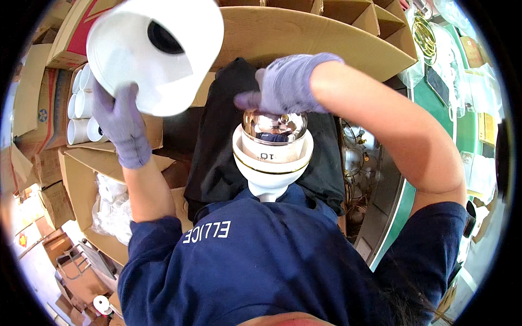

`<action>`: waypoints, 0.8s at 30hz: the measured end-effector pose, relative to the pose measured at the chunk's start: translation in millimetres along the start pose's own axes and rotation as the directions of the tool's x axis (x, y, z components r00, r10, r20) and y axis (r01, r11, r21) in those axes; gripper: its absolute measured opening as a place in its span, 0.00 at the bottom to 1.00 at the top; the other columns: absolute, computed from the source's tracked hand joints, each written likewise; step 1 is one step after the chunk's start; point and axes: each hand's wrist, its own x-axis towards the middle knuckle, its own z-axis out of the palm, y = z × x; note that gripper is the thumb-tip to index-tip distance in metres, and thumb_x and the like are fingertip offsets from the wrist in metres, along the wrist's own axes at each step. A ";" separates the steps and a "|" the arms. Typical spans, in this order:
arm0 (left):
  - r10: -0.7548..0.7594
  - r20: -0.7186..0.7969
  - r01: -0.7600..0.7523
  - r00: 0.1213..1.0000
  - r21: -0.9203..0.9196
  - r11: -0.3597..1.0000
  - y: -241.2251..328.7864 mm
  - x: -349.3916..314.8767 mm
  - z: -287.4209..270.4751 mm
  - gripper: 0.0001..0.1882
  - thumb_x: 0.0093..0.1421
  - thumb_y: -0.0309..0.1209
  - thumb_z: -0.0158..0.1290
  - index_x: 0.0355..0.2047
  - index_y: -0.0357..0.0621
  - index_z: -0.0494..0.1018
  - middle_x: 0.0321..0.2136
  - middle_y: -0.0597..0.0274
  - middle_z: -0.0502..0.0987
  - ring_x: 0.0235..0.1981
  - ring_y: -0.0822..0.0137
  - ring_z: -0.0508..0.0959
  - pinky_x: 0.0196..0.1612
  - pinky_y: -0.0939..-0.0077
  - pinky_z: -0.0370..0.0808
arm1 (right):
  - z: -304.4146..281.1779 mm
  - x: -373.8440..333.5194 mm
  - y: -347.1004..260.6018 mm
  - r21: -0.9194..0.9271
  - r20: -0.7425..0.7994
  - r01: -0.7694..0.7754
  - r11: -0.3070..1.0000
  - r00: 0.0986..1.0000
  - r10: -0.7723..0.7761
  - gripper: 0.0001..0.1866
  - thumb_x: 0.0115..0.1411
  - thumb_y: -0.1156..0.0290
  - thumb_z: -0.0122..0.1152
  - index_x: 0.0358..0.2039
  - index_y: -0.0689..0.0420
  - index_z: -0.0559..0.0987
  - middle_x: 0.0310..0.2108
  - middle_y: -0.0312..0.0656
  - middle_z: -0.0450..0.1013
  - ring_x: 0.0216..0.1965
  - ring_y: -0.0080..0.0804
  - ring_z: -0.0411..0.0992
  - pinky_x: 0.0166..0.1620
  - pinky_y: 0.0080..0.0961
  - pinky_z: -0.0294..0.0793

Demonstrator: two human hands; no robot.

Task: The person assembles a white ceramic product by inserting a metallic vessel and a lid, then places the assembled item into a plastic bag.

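My left hand (120,117), in a grey-purple glove, grips the lower rim of a white tapered shade (125,60). The shade is hollow and tilted, with a dark round opening or disc at its inner end. Upright in front of my torso stands a white lamp fitting (266,176) with a thin gold line round its bowl. A shiny mirrored cap (272,127) sits inside the bowl. Just above the cap is my gloved right hand (285,81), thumb and a finger apart; its other fingers are hidden. Whether it touches the cap I cannot tell.
A divided cardboard box (321,32) stands ahead. White cylindrical shades (81,103) are stacked at left, above an open carton (87,179) of plastic-wrapped pieces. Black cloth (217,136) lies under the fitting. At right, a green worktop (429,141) adjoins several brass-ended wired parts (359,157).
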 end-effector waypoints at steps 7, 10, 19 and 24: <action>-0.252 -0.091 0.231 0.963 -0.199 0.953 -34.9 -50.1 -40.1 0.29 0.52 0.17 0.49 0.58 0.28 0.66 0.48 0.50 0.75 0.47 0.62 0.75 0.54 0.71 0.71 | 11.8 -19.7 38.0 0.197 0.015 0.389 0.900 0.917 -0.399 0.39 0.61 0.44 0.56 0.67 0.52 0.64 0.46 0.56 0.78 0.48 0.52 0.77 0.55 0.39 0.73; -0.259 -0.051 0.243 0.965 -0.212 0.947 -36.2 -52.1 -25.7 0.32 0.53 0.16 0.48 0.61 0.29 0.62 0.51 0.50 0.72 0.52 0.61 0.73 0.58 0.70 0.68 | 19.4 -11.0 57.2 0.443 0.034 0.577 0.686 0.754 -0.656 0.38 0.52 0.63 0.66 0.65 0.52 0.67 0.55 0.50 0.73 0.56 0.44 0.72 0.58 0.36 0.71; -0.095 0.105 0.102 0.990 -0.058 0.993 -35.8 -50.2 42.9 0.37 0.50 0.18 0.48 0.64 0.30 0.59 0.56 0.47 0.69 0.57 0.60 0.71 0.61 0.68 0.66 | 30.5 4.6 32.8 0.511 -0.004 0.446 0.735 0.856 -0.517 0.23 0.63 0.53 0.61 0.50 0.56 0.74 0.43 0.45 0.76 0.45 0.36 0.76 0.47 0.31 0.75; -0.103 0.047 0.108 0.994 -0.117 0.987 -37.1 -44.8 53.4 0.35 0.50 0.19 0.48 0.62 0.29 0.61 0.52 0.49 0.72 0.52 0.61 0.74 0.58 0.71 0.69 | 57.5 -2.8 45.3 0.539 -0.321 0.653 0.532 0.743 -0.587 0.24 0.62 0.55 0.62 0.53 0.55 0.74 0.49 0.46 0.75 0.51 0.41 0.75 0.55 0.33 0.73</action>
